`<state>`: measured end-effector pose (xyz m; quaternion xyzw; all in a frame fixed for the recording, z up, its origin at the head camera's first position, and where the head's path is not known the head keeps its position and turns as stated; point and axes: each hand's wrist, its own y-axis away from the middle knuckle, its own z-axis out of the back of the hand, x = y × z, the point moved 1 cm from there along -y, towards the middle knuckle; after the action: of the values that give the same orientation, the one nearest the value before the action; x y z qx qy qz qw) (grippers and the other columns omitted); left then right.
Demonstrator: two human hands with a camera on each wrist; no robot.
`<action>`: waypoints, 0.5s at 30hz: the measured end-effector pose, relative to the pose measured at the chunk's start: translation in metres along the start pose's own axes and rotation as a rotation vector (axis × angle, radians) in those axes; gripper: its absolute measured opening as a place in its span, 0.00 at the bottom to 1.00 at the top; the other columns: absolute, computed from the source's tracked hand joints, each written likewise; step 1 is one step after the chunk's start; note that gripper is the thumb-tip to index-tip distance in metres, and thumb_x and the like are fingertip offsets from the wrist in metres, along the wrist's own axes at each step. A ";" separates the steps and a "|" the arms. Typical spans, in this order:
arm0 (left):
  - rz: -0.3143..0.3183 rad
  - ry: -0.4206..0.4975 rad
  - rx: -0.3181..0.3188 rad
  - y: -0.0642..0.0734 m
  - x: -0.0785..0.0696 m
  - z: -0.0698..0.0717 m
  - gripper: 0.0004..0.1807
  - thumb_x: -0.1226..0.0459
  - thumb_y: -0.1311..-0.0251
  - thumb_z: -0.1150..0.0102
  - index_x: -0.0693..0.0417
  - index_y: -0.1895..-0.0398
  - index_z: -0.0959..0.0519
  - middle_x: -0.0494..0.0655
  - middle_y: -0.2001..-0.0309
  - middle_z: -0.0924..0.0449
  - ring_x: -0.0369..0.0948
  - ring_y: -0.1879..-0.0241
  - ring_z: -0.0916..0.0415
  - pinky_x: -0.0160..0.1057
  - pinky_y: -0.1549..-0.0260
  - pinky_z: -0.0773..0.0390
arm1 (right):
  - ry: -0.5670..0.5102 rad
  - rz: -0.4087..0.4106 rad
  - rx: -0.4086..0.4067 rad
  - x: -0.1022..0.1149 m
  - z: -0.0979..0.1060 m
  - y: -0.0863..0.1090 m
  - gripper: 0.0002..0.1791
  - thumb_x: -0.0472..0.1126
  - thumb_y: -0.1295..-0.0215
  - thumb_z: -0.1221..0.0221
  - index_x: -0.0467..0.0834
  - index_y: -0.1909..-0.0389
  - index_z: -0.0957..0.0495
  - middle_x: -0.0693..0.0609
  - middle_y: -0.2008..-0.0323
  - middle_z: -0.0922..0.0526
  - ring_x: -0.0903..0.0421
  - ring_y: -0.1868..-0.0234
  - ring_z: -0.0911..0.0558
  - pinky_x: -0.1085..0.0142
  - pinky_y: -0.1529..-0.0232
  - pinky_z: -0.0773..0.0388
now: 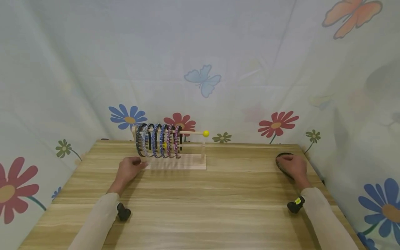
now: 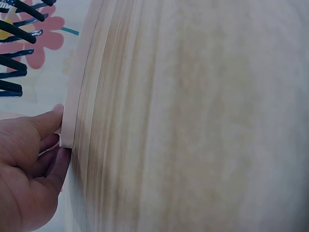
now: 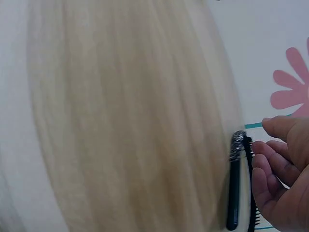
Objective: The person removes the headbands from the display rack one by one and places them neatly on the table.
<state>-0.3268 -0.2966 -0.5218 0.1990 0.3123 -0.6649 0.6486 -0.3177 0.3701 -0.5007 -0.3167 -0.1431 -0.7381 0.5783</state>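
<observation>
Left grip [image 1: 127,169] is narrow, its thumb and fingers pinching the near corner of the base of a wooden headband rack [image 1: 190,163]. Just right of this grip and above it, a row of glittery comb-toothed headbands [image 1: 161,139], running from black through silver and blue to pink, hangs on the rack's rod. The rod ends in a yellow ball [image 1: 206,133], farther right of the same grip.

Well apart, over on the right side, the right grip [image 1: 295,166] is fairly relaxed, thumb standing off from loosely bent fingers with a gap between. Just beside those fingertips a black headband [image 3: 233,193] with a glittery part lies on the counter; whether they touch it I cannot tell.

Beneath both grips spreads the counter [image 1: 200,198], light wood-look with brown streaks running from side to side. Its back edge lies beyond both grips, and its right edge passes near the right one. Past that edge hangs pale, creased cloth [image 1: 237,38] that also covers the sides. Beyond the right grip it shows a red flower [image 1: 275,125], beyond the left grip a blue flower [image 1: 128,118], and high between them a light-blue butterfly [image 1: 204,81].
</observation>
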 end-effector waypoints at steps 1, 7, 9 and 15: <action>0.000 -0.001 0.000 0.000 0.000 0.000 0.19 0.57 0.33 0.32 0.66 0.51 0.15 0.60 0.57 0.13 0.47 0.63 0.20 0.43 0.64 0.24 | -0.018 -0.001 -0.001 0.002 0.001 0.000 0.24 0.52 0.30 0.37 0.34 0.50 0.14 0.35 0.50 0.14 0.36 0.46 0.19 0.46 0.48 0.24; 0.004 -0.001 -0.004 -0.001 0.000 0.000 0.18 0.57 0.34 0.32 0.65 0.53 0.14 0.58 0.60 0.13 0.45 0.67 0.24 0.41 0.66 0.26 | -0.096 0.051 -0.027 0.020 0.012 0.004 0.26 0.54 0.28 0.39 0.35 0.45 0.16 0.36 0.49 0.14 0.39 0.47 0.18 0.55 0.54 0.22; 0.003 0.000 0.000 -0.001 0.000 0.000 0.19 0.57 0.34 0.32 0.66 0.53 0.14 0.58 0.61 0.13 0.45 0.67 0.24 0.41 0.67 0.27 | -0.108 0.101 -0.042 0.028 0.015 0.006 0.26 0.54 0.28 0.38 0.36 0.43 0.17 0.36 0.50 0.14 0.40 0.48 0.17 0.65 0.58 0.23; 0.008 0.003 0.007 -0.001 0.000 -0.001 0.20 0.56 0.33 0.33 0.67 0.52 0.15 0.60 0.59 0.13 0.46 0.65 0.23 0.42 0.65 0.26 | -0.167 0.234 -0.065 0.062 0.024 0.015 0.28 0.55 0.30 0.36 0.37 0.42 0.18 0.37 0.51 0.13 0.40 0.50 0.15 0.82 0.65 0.30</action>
<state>-0.3276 -0.2960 -0.5217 0.2037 0.3101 -0.6632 0.6500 -0.3043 0.3322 -0.4460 -0.4100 -0.1292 -0.6410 0.6358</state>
